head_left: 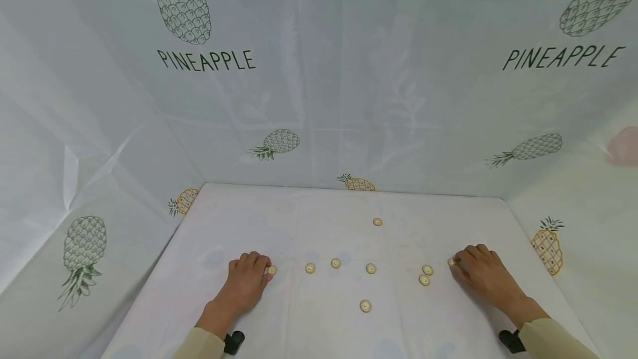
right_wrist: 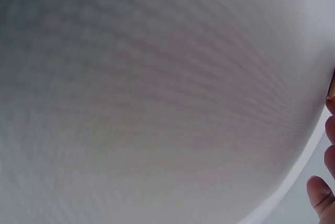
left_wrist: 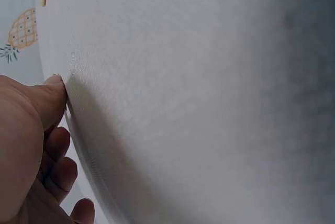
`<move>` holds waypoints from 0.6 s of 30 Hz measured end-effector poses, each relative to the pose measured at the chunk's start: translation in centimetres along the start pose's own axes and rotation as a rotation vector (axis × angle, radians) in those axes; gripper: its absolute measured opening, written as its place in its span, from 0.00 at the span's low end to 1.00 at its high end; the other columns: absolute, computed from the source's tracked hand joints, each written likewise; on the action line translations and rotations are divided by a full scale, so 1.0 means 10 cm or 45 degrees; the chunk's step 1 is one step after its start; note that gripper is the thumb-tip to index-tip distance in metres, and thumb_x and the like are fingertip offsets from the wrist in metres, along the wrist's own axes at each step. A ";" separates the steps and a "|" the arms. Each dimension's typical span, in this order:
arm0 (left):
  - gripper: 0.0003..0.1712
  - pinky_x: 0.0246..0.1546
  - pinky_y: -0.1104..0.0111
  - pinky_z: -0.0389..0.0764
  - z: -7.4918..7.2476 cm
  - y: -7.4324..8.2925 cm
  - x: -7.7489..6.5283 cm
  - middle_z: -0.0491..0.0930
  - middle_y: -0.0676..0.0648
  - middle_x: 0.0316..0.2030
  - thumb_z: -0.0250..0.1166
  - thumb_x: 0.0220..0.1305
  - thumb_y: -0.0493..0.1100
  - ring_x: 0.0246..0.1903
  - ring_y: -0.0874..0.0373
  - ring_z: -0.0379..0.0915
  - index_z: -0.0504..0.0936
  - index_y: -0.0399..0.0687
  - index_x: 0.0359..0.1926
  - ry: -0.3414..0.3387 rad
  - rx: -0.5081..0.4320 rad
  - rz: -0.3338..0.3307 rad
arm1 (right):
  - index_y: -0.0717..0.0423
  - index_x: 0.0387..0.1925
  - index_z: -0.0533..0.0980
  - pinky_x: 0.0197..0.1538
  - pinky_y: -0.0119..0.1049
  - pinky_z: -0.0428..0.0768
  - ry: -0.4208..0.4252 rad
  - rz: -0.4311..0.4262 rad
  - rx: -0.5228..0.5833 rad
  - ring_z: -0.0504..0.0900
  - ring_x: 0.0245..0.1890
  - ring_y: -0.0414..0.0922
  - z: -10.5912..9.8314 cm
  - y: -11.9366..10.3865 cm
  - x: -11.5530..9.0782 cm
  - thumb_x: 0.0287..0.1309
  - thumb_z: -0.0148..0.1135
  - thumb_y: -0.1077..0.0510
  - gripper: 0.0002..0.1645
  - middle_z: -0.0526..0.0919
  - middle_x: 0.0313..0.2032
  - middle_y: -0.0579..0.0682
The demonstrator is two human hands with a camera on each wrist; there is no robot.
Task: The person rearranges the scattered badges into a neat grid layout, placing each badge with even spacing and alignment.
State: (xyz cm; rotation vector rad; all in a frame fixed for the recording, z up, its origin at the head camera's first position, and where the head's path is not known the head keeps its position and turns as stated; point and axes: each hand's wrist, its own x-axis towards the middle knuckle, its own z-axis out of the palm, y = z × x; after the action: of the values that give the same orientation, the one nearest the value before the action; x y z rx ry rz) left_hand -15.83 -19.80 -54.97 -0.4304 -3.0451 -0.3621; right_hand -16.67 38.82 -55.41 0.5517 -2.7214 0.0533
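Pinching a gold button (head_left: 272, 270) between thumb and fingertip with the left hand (head_left: 246, 281), lower left of the frame; pinching another button (head_left: 452, 262) with the right hand (head_left: 485, 275), lower right; seven loose buttons (head_left: 371, 268) between, on white cloth (head_left: 319, 326), lower centre.

2 forearms (head_left: 214, 317) reach forward, left hand (head_left: 246, 280) and right hand (head_left: 482, 273) curled.
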 end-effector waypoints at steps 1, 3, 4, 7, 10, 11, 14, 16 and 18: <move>0.12 0.54 0.47 0.70 0.00 0.00 0.00 0.74 0.51 0.45 0.70 0.72 0.48 0.46 0.53 0.68 0.77 0.52 0.49 -0.010 -0.005 -0.007 | 0.54 0.39 0.82 0.42 0.50 0.73 -0.007 0.004 0.001 0.77 0.41 0.50 0.00 0.00 0.00 0.56 0.78 0.54 0.13 0.81 0.37 0.47; 0.12 0.53 0.47 0.70 -0.01 0.02 0.00 0.74 0.51 0.45 0.70 0.72 0.47 0.46 0.53 0.68 0.77 0.52 0.49 -0.019 -0.012 -0.012 | 0.53 0.40 0.82 0.43 0.51 0.73 -0.032 0.016 0.008 0.77 0.42 0.51 -0.01 -0.01 0.00 0.57 0.77 0.53 0.13 0.81 0.38 0.47; 0.12 0.52 0.47 0.70 -0.01 0.02 0.00 0.74 0.51 0.44 0.70 0.72 0.47 0.46 0.54 0.68 0.77 0.52 0.49 -0.025 -0.012 -0.015 | 0.54 0.40 0.82 0.43 0.52 0.74 -0.044 0.020 0.006 0.77 0.42 0.51 -0.02 -0.02 0.00 0.58 0.76 0.53 0.13 0.82 0.38 0.48; 0.12 0.52 0.48 0.70 -0.02 0.04 0.00 0.74 0.51 0.44 0.70 0.72 0.47 0.45 0.54 0.68 0.77 0.51 0.49 -0.031 -0.016 -0.021 | 0.56 0.44 0.82 0.46 0.56 0.74 -0.087 0.050 0.023 0.78 0.46 0.54 -0.05 -0.02 -0.01 0.60 0.74 0.53 0.15 0.83 0.42 0.51; 0.12 0.52 0.48 0.70 -0.02 0.04 0.00 0.74 0.51 0.45 0.70 0.72 0.47 0.45 0.54 0.67 0.77 0.52 0.49 -0.031 -0.023 -0.031 | 0.58 0.47 0.82 0.49 0.59 0.73 -0.121 0.084 0.042 0.77 0.49 0.57 -0.08 -0.02 -0.03 0.61 0.71 0.53 0.16 0.83 0.45 0.54; 0.13 0.52 0.48 0.70 -0.01 0.04 0.00 0.74 0.51 0.45 0.70 0.72 0.47 0.45 0.54 0.67 0.77 0.52 0.50 -0.031 -0.025 -0.036 | 0.58 0.48 0.82 0.50 0.60 0.73 -0.131 0.098 0.056 0.77 0.50 0.57 -0.08 -0.02 -0.03 0.61 0.71 0.53 0.17 0.83 0.46 0.55; 0.13 0.53 0.48 0.69 -0.01 0.03 0.00 0.74 0.52 0.45 0.70 0.72 0.47 0.46 0.55 0.67 0.77 0.52 0.51 -0.029 -0.032 -0.049 | 0.58 0.48 0.82 0.50 0.60 0.72 -0.138 0.105 0.072 0.77 0.50 0.57 -0.07 -0.02 -0.03 0.63 0.70 0.53 0.16 0.83 0.47 0.54; 0.13 0.53 0.48 0.69 0.00 0.03 0.00 0.74 0.52 0.45 0.70 0.72 0.47 0.46 0.55 0.67 0.77 0.52 0.51 -0.033 -0.037 -0.053 | 0.56 0.48 0.83 0.50 0.59 0.73 -0.125 0.088 0.077 0.77 0.50 0.56 -0.06 -0.02 -0.02 0.64 0.70 0.54 0.15 0.83 0.47 0.53; 0.13 0.53 0.48 0.69 -0.01 0.03 0.00 0.74 0.52 0.45 0.70 0.72 0.47 0.46 0.55 0.67 0.77 0.52 0.51 -0.035 -0.043 -0.052 | 0.54 0.48 0.83 0.48 0.57 0.73 -0.105 0.065 0.089 0.77 0.49 0.54 -0.06 -0.02 -0.01 0.64 0.71 0.54 0.13 0.84 0.46 0.51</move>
State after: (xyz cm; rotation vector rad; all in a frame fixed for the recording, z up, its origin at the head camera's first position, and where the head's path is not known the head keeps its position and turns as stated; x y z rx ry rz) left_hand -15.78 -19.48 -54.83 -0.3781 -3.0830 -0.4132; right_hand -16.33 38.74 -54.89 0.5152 -2.8228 0.1423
